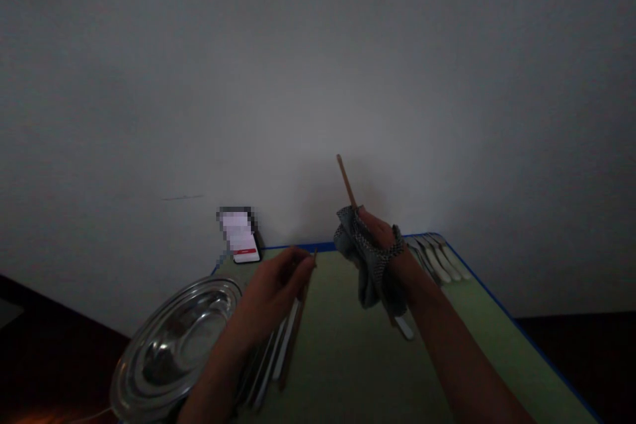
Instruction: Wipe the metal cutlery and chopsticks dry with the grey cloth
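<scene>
My right hand [381, 233] is closed around a crumpled grey cloth [365, 265] with a checked edge. A thin brown stick, probably a wooden chopstick [346, 180], rises from the top of the cloth and leans left. Below the cloth a white handle end [405, 328] shows; the rest of it is hidden. My left hand [278, 288] has its thumb and fingers pinched at the upper end of another brown chopstick [293, 344], at the right side of a row of slim utensils [271, 358]. My left forearm hides part of that row.
A shiny metal basin [149, 324] stands at the table's left. Behind it a phone [243, 238] leans against the wall [318, 79]. Several pale-handled utensils [442, 258] lie at the back right. The green tabletop [338, 358] has a blue edge.
</scene>
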### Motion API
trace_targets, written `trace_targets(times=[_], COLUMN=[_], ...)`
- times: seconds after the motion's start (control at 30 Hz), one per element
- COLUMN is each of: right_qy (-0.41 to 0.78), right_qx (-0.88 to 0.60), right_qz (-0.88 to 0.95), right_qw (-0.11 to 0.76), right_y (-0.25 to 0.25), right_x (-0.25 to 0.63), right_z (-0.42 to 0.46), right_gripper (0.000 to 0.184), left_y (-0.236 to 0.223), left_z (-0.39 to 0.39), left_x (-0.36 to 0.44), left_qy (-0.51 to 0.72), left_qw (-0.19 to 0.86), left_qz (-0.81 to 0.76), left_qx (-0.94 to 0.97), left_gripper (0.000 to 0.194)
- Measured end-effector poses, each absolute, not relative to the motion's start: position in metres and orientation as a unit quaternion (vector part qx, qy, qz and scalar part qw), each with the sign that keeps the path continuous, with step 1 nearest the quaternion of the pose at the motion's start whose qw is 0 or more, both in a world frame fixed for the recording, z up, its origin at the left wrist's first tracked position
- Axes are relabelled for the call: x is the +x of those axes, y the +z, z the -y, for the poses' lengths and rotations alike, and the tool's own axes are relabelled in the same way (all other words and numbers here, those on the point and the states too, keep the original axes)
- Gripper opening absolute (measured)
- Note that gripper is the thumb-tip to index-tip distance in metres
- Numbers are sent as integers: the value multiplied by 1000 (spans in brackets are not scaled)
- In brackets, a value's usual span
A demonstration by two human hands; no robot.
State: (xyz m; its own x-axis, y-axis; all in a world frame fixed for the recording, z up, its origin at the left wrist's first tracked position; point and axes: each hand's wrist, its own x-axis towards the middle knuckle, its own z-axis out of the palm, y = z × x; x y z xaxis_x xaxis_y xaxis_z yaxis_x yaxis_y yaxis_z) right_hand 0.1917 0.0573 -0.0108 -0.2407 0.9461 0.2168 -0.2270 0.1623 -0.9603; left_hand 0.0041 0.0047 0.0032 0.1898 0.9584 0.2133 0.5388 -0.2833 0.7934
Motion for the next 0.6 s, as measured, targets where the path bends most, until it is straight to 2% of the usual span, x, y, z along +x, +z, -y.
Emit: trace_targets(times=[0.13, 0.27, 0.4, 0.6], right_qy=[435, 343, 314, 297], right_qx=[-363, -346, -341, -405], right_qz=[726, 838, 859, 849], right_qw=[391, 248, 219, 165], right_y=[-1, 4, 9, 15], right_x=[198, 197, 200, 234], right_z=[-44, -39, -40, -36], right_gripper=[39, 38, 33, 38], left_y=[29, 37, 41, 47], left_z=[-14, -11, -7, -5], left_x=[-2, -4, -12, -20], left_qy=[466, 480, 433, 467], left_qw=[258, 230, 184, 164], left_qz=[-522, -524, -561, -592], left_qx=[666, 665, 681, 636], left_gripper=[28, 25, 13, 13])
